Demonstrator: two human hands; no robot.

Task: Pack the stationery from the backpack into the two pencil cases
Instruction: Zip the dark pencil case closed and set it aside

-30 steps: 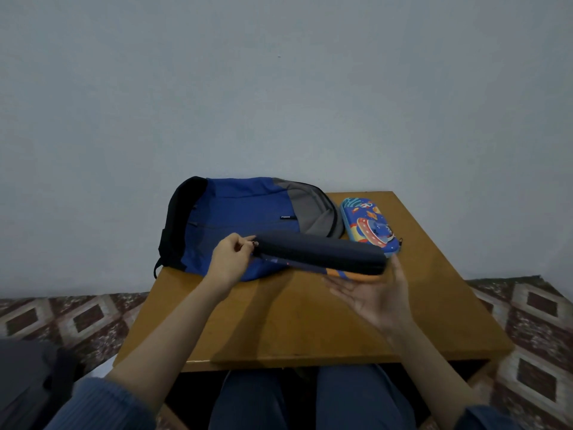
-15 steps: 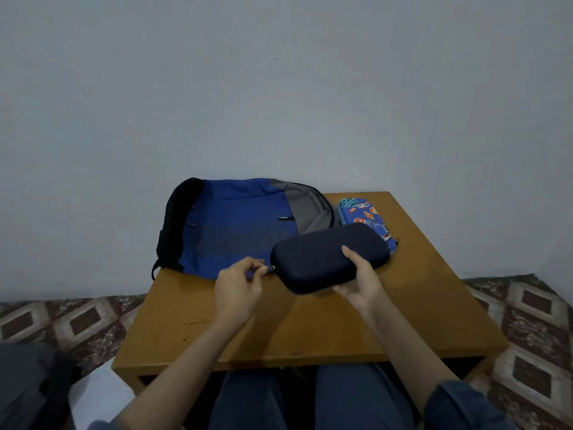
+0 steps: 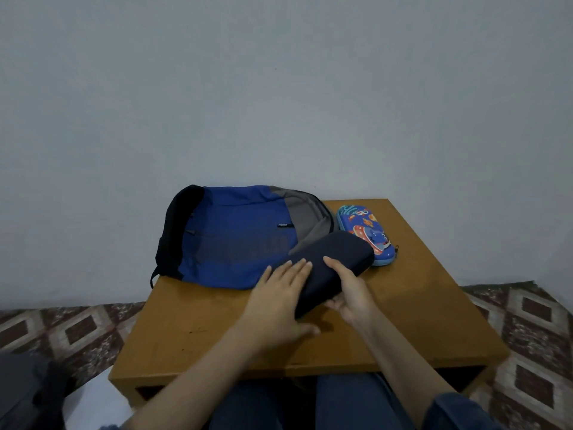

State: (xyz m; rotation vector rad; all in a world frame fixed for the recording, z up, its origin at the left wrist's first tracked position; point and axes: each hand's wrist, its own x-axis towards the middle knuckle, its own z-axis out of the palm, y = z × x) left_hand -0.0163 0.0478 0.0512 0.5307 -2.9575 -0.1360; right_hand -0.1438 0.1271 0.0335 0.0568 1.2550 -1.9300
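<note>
A dark navy pencil case (image 3: 338, 256) lies tilted across the middle of the wooden table (image 3: 418, 299), closed. My left hand (image 3: 279, 293) rests flat on its near left end with straight fingers. My right hand (image 3: 350, 290) grips the case's near edge, thumb on top and fingers underneath. A blue, grey and black backpack (image 3: 235, 237) lies flat at the back left of the table, closed as far as I can see. A blue patterned pencil case (image 3: 366, 231) lies closed at the back, right of the backpack. No loose stationery is visible.
The table stands against a plain grey wall. Patterned floor tiles (image 3: 527, 321) show on both sides. My legs are under the table's front edge. A dark bundle (image 3: 28, 392) lies on the floor at the lower left.
The navy case has come down from the air onto the table. My left hand left the zipper end and now lies flat on the case. My right hand shifted along its near edge.
</note>
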